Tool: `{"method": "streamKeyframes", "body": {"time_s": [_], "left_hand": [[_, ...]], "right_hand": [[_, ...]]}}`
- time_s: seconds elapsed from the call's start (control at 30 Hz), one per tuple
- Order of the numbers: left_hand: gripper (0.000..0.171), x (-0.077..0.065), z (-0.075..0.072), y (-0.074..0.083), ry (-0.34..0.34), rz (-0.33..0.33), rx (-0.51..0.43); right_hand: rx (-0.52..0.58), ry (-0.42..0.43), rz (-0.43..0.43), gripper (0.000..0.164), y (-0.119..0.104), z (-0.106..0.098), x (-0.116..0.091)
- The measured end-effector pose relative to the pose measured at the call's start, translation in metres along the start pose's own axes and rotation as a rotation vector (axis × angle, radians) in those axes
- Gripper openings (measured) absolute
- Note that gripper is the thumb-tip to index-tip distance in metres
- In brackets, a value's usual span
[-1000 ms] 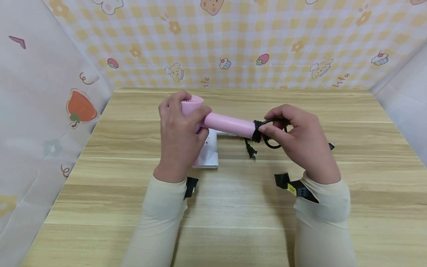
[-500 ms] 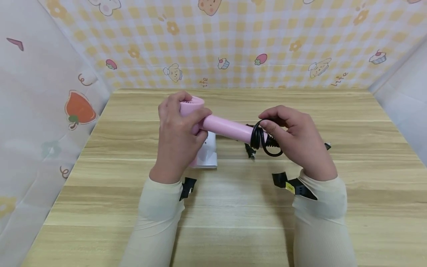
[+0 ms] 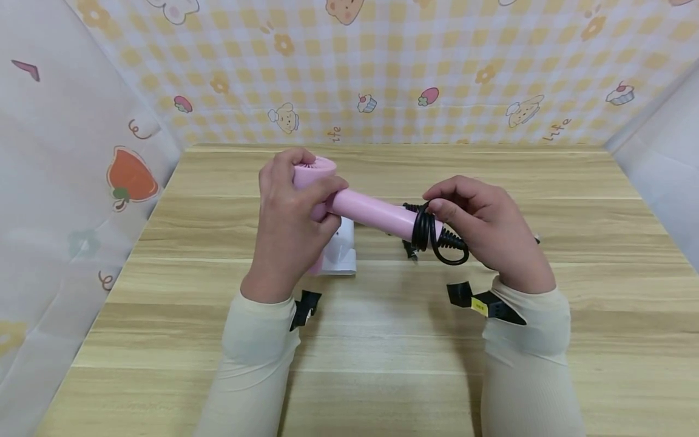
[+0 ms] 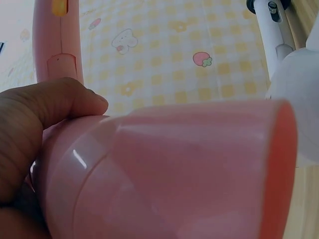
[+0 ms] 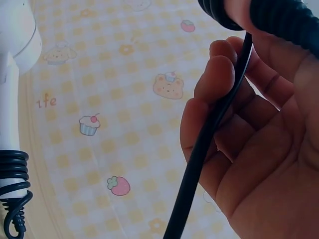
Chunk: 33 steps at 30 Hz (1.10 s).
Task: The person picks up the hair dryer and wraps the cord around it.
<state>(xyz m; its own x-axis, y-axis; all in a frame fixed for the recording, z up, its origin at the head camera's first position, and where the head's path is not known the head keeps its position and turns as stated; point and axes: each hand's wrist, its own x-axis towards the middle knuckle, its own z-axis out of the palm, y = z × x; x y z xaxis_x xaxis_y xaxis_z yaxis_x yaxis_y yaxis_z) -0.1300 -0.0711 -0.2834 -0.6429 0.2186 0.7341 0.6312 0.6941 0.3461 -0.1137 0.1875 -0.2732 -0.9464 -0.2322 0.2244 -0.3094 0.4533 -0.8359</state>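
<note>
My left hand grips a pink hair dryer by its head and holds it above the table, handle slanting down to the right. In the left wrist view, my thumb lies by the handle's base and the wide nozzle points right. Black cord is wound several times round the handle's end. My right hand pinches a strand between thumb and fingers, and a loose loop hangs below. The right wrist view shows the cord strand running across my curled fingers. Part of the dryer's head is hidden by my left hand.
A white hair dryer lies on the wooden table behind the pink one; its own black cord is wound round its handle. A black plug lies near it. A checked cloth hangs behind.
The handle's end has tipped lower and towards me. My right hand has moved slightly left, carrying the strand round the handle; the loop now hangs lower. The left hand's grip is the same.
</note>
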Motion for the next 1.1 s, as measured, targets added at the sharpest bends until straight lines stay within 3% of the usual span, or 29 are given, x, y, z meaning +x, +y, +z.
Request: {"method": "streamKeyframes", "body": {"time_s": [0.23,0.5,0.73,0.87,0.97,1.1], "left_hand": [[0.030,-0.001,0.000,0.000,-0.026,-0.038,-0.011],[0.031,-0.002,0.003,0.001,0.018,-0.083,-0.042],[0.032,-0.003,0.003,0.002,0.025,-0.177,-0.060],[0.030,-0.003,0.003,0.002,0.022,-0.227,-0.056],[0.030,-0.003,0.004,0.002,0.021,-0.263,-0.042],[0.032,-0.004,0.006,0.002,0.025,-0.308,-0.021]], "right_hand": [[-0.013,-0.015,-0.011,0.012,0.003,0.000,0.002],[-0.038,-0.010,-0.024,0.016,0.005,0.002,0.004],[-0.105,-0.011,-0.128,0.015,0.010,0.008,0.008],[-0.151,0.009,-0.157,0.027,0.013,0.010,0.009],[-0.188,0.013,-0.110,0.033,0.012,0.011,0.009],[-0.222,-0.003,0.020,0.022,0.009,0.013,0.009]]}}
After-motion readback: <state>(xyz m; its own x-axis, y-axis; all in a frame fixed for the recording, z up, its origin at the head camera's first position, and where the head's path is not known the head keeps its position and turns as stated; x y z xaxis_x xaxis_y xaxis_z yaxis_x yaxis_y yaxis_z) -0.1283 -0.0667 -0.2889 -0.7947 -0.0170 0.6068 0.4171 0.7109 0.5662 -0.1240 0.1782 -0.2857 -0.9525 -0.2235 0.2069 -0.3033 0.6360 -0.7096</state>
